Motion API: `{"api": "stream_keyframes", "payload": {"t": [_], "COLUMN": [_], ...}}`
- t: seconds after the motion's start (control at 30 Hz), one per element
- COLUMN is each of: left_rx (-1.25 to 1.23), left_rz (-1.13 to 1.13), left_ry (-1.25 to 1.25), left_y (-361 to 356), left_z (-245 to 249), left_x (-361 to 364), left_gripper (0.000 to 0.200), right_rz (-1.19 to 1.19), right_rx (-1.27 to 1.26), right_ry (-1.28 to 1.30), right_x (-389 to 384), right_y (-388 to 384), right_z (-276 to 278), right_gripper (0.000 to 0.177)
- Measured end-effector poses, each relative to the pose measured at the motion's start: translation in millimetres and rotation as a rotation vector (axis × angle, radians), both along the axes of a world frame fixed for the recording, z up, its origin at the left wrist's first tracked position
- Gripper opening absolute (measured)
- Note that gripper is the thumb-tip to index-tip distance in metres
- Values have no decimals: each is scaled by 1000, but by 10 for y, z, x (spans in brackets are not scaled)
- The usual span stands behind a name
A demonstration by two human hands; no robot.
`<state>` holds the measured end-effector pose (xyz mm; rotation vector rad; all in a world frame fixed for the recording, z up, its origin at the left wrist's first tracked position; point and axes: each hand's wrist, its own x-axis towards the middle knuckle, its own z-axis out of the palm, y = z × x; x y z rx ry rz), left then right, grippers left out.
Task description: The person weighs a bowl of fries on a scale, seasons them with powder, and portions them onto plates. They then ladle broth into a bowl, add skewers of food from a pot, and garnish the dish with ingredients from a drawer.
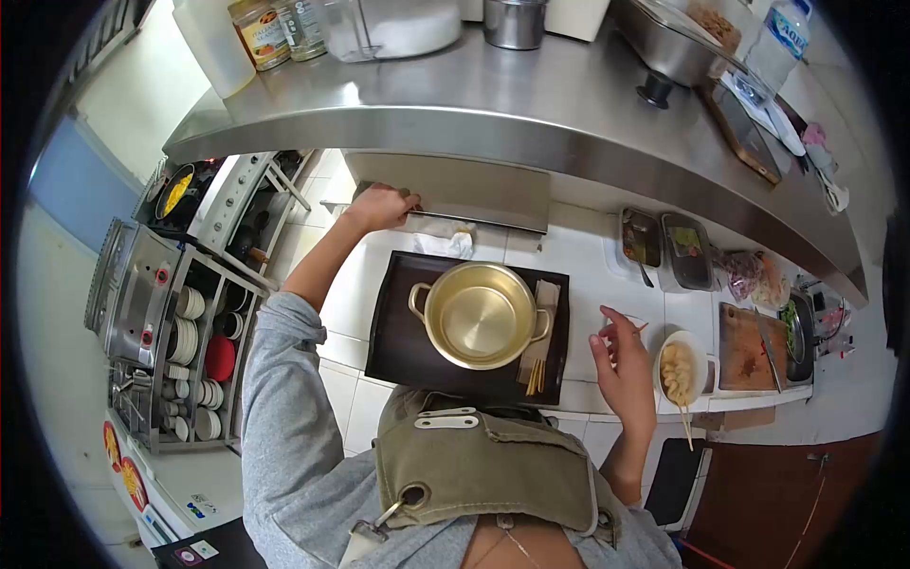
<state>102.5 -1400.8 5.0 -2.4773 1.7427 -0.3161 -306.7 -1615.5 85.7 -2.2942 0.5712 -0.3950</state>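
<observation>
A gold two-handled pot stands on a dark tray in front of my body, with nothing visible inside it. Chopsticks in a paper sleeve lie on the tray to its right. My left hand is closed at the left end of a metal panel's edge, beyond the tray; what its fingers grip is too small to make out. My right hand hovers with fingers apart between the tray and a white bowl of skewered food.
A steel shelf with jars, a pan and a bottle spans the top. Two food containers and a cutting board with a knife lie right. Stacked plates and a stove are left. Crumpled white paper lies behind the tray.
</observation>
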Motion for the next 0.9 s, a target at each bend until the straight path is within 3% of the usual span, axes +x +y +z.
{"api": "stream_keyframes", "payload": {"t": [0.17, 0.3, 0.37, 0.4, 0.53, 0.6, 0.67, 0.7, 0.77, 0.9], "left_rx": [-100, -217, -264, -512, -353, -458, -535, -608, -616, -612], "left_rz": [-63, -171, -133, 6, 194, 151, 96, 35, 42, 74], "left_ry": [23, -112, -329, 93, 72, 100, 103, 107, 92, 80], "left_y": [81, 84, 41, -23, -73, -82, -79, -51, -48, -52], "left_z": [155, 233, 316, 225, 509, 458, 349, 326, 289, 258], "left_x": [17, 127, 161, 238, 147, 179, 232, 270, 299, 317], "left_gripper": [26, 22, 23, 23, 21, 20, 23, 27, 27, 27], "right_rz": [104, 368, 441, 512, 648, 658, 549, 556, 440, 419], "right_rx": [-42, 3, 7, 10, -288, -272, -609, -613, -375, -355], "right_ry": [13, -54, -87, -124, -267, -49, -152, -161, -7, 20], "right_x": [485, 1046, 1432, 1637, 2464, 2939, 3423, 3510, 3602, 3877], "right_y": [82, 88, 71, 67, 280, 429, 580, 699, 947, 967], "right_z": [-11, -201, -436, -527, -834, -1000, -1178, -1031, -626, -808], "right_gripper": [32, 24, 22, 19, 20, 19, 24, 24, 28, 28]}}
